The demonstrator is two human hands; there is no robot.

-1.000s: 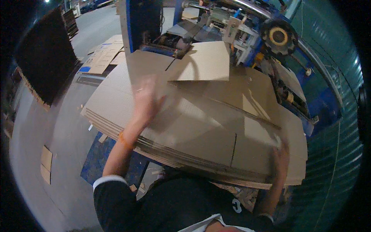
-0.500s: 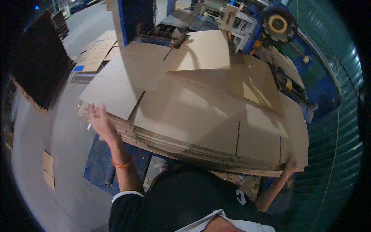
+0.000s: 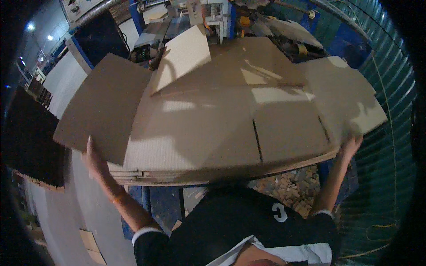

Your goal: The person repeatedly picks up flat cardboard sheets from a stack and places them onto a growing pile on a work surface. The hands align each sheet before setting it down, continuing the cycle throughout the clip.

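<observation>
A wide stack of flat brown cardboard box blanks (image 3: 213, 128) fills the middle of the head view, raised in front of me with its flaps spread to both sides. My left hand (image 3: 94, 160) grips the stack's lower left edge, fingers up against the underside of the left flap. At the far right my right hand (image 3: 350, 145) holds the stack's right edge under the right flap. One lighter cardboard sheet (image 3: 184, 55) sticks up at an angle near the back.
Blue machinery (image 3: 222, 17) with rollers stands behind the stack. A green corrugated wall (image 3: 390, 133) runs along the right. Dark stacked boards (image 3: 26, 142) stand at the left on the grey floor. Scraps of cardboard (image 3: 288, 186) lie under the stack.
The stack has lifted and tilted toward me. My left hand slid from on top of the cardboard to its lower left edge, and my right hand now grips the right edge.
</observation>
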